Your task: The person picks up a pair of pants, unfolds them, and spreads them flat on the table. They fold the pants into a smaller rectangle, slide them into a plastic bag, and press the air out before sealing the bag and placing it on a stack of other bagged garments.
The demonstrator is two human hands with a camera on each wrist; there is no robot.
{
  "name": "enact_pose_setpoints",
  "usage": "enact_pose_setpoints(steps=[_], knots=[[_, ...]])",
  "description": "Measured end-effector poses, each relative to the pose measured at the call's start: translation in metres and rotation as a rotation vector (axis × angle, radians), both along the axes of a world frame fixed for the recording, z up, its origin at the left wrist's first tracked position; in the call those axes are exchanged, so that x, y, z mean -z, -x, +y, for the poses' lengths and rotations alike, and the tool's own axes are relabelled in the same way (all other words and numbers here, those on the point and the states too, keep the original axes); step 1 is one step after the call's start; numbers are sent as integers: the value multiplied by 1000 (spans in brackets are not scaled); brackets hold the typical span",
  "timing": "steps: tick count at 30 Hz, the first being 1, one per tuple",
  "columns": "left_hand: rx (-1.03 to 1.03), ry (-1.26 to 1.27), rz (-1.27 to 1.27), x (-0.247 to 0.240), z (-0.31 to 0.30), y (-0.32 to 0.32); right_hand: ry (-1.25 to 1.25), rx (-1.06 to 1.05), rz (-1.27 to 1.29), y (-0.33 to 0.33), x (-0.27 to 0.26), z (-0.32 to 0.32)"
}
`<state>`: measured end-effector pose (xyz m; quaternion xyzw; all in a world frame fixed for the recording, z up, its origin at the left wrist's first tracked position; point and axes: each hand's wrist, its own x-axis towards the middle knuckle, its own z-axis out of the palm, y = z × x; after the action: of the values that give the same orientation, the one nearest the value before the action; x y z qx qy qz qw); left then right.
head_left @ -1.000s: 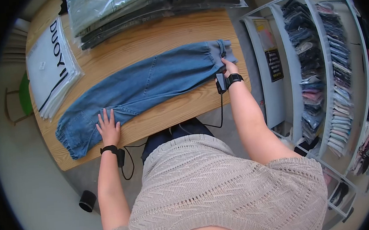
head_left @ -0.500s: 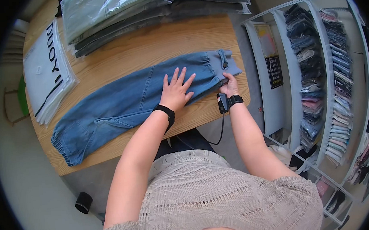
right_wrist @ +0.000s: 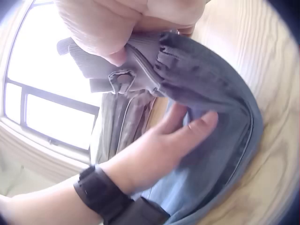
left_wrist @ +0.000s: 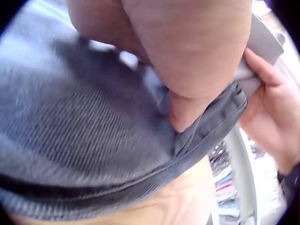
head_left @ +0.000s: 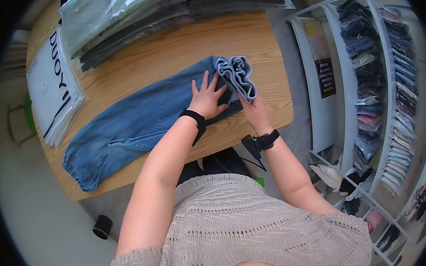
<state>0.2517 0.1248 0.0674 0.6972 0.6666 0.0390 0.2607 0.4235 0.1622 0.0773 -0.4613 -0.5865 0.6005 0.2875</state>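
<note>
Folding under way – denim jogger jeans [head_left: 138,121], blue, lying lengthwise on a wooden table [head_left: 177,46].

- Left hand [head_left: 209,99]: fingers straight and spread, palm flat on the denim, pressing it down just short of the fold line.
- Right hand [head_left: 253,111]: fingers and thumb clenched round the elastic waistband [head_left: 237,77], which is lifted off the table and turned back toward the left fingertips; the right wrist view shows the thumb pinching its ribbed grey-blue edge [right_wrist: 108,65].
- Condition: waistband bunched in ruffles, a belt loop showing; the legs behind the heel of the left hand lie smooth, and the gathered ankle cuffs [head_left: 80,172] reach the near table edge.
- Progress, as judged: first fold started at the waist end but not laid down; the whole leg length is unfolded.
- Beyond the fingertips: a stack of bagged garments [head_left: 130,10]; well to the left, white printed bags [head_left: 51,80].
</note>
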Motion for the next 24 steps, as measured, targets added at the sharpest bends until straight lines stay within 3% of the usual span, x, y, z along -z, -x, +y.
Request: enact_pose_setpoints(steps=[1,2,3,6,9,11,13,15,17,18,21,23,24], knots=[[-8,49,-129,-3,-1,9,2,-5,8,11,-6,-5],[-16,98,-259,-6,-3,18,-172,-45,-38,21,-12,-9],[-69,-15,-304,-9,-14,26,-345,-84,-83,30,-19,-12],[-151,-39,-93,-24,-47,50,-547,-173,-235,50,-34,-22],[-241,-6,-187,9,-72,62,-687,-258,-349,76,-39,-40],[-209,-94,-183,42,-82,70,-706,-292,-378,95,-30,-55],[-197,-287,-572,48,-90,77,-730,-440,-486,107,-15,-69],[-199,-199,-550,41,-97,89,-686,-446,-470,115,-5,-79],[-806,49,-971,26,-109,96,-604,-425,-500,123,-2,-81],[-809,50,-968,17,-113,99,-605,-419,-499,125,-2,-81],[-1144,55,-1814,-9,-114,97,-673,-445,-575,128,2,-85],[-1208,65,-1797,-14,-108,92,-709,-496,-614,128,10,-88],[-1285,63,-1607,-12,-106,87,-741,-548,-651,128,13,-90]])
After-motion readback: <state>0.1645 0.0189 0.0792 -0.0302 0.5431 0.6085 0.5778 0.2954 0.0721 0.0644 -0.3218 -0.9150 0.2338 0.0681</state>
